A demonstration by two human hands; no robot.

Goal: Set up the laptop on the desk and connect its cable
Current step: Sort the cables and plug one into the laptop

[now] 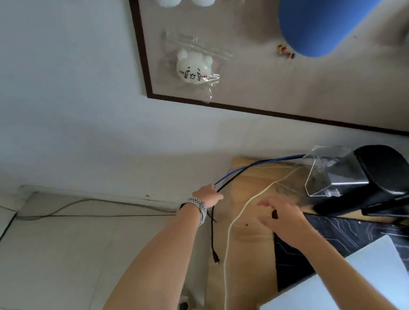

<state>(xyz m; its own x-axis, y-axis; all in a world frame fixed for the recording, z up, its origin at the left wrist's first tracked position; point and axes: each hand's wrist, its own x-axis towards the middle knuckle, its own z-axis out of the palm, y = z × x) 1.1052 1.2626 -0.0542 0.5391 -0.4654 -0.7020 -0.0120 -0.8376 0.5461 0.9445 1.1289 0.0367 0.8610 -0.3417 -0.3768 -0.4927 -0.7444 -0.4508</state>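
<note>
The closed silver laptop [346, 288] lies at the lower right, partly on a dark patterned desk mat [354, 238] on the wooden desk [250, 237]. At the desk's left edge, my left hand [208, 195] grips a black cable [235, 177] together with a blue cable [268, 161]. The black cable's plug end [216, 259] dangles below that hand. My right hand [280, 216] hovers over the desk, blurred, with its fingers spread. A small black piece [274, 214] shows against it, and I cannot tell whether it is pinched. A white cable [229, 229] crosses the desk and runs down.
A black device [383, 176] with a clear acrylic stand [324, 174] sits at the desk's back right. A cork board [253, 76] hangs on the wall, with a bagged white toy [194, 66] and a blue cap [322, 13]. Tiled floor [60, 266] lies to the left.
</note>
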